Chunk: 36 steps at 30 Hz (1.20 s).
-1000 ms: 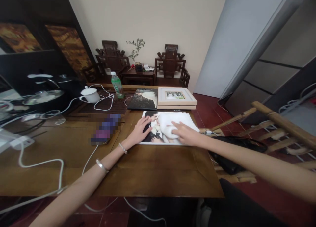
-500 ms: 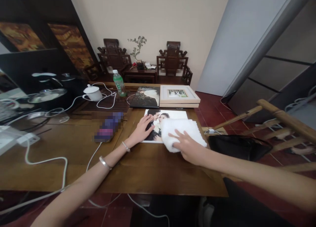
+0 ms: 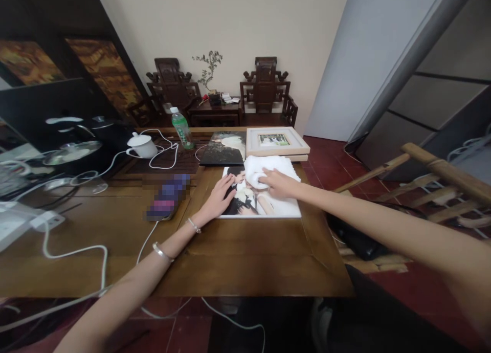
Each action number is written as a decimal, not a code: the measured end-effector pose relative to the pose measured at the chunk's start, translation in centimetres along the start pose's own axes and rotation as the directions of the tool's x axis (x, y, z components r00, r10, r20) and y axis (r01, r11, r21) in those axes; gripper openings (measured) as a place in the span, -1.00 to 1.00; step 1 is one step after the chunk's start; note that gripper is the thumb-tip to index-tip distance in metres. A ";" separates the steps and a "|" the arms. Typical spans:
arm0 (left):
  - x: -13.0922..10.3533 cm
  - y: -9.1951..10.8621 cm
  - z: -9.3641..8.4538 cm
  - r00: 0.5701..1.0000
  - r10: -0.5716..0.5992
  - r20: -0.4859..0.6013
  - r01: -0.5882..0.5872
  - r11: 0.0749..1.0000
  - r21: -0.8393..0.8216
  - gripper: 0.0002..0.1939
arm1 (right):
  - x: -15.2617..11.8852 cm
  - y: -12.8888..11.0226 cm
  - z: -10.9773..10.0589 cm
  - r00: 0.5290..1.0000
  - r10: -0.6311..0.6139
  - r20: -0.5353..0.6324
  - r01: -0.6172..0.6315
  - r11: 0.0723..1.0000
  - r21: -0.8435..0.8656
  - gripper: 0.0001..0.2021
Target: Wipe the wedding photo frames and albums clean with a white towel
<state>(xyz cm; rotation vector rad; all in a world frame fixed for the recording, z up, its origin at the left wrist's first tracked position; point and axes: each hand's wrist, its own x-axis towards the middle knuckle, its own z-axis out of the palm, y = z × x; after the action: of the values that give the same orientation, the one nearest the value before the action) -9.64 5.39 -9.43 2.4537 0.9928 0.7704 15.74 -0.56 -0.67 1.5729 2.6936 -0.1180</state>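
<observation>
A photo panel with a portrait of a couple lies flat on the wooden table. My left hand rests on its left side, fingers stretched out and holding nothing. Bunched under my right hand is a white towel, gripped in the fingers and pressed against the panel's upper right part. The towel hides that corner of the picture. Just behind the panel lie a dark photo panel and a pale wooden picture frame, which sits on another light-coloured piece.
Left of the panel are a phone on a cable, a white lidded cup and a green-labelled bottle. White cables and a power strip spread over the table's left. A wooden chair stands at right.
My right hand has pushed the towel away from me, up the panel, uncovering its lower right part. My left hand stays on the panel's left side.
</observation>
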 end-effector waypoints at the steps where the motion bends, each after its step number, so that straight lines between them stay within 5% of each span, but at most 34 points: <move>1: 0.0 0.0 -0.1 1.000 0.000 0.001 0.000 1.000 0.000 -0.46 | 0.1 -0.1 0.1 1.000 0.018 -0.009 -0.018 1.000 0.001 -0.55; 8: 0.0 -0.1 0.1 1.000 0.005 0.002 -0.005 1.000 0.010 -0.46 | -3.3 -5.6 0.8 0.997 0.057 0.049 -0.056 0.998 -0.012 -0.49; 14: 0.0 0.1 0.3 1.000 -0.016 0.005 0.016 1.000 0.001 -0.46 | -6.1 -9.4 0.8 0.997 -0.028 0.069 0.028 1.000 -0.010 -0.45; 24: 0.1 -0.1 0.5 1.000 -0.005 -0.003 0.004 1.000 -0.027 -0.46 | -0.7 -1.8 0.4 1.000 0.022 -0.015 -0.023 0.998 -0.056 -0.55; 27: 0.0 0.0 0.4 1.000 -0.010 0.006 0.010 0.999 -0.046 -0.46 | -0.3 -1.7 0.6 0.998 0.064 0.006 -0.064 0.996 -0.068 -0.51; 36: 0.1 0.2 0.5 0.999 -0.029 0.012 0.030 0.999 -0.039 -0.49 | -6.7 -11.5 0.5 0.981 -0.073 0.178 0.088 0.993 -0.079 -0.48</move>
<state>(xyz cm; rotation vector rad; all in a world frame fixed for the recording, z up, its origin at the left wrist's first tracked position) -9.20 5.24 -9.73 2.4022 0.9978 0.7579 9.05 -12.07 -0.17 1.3622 2.5898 -0.1319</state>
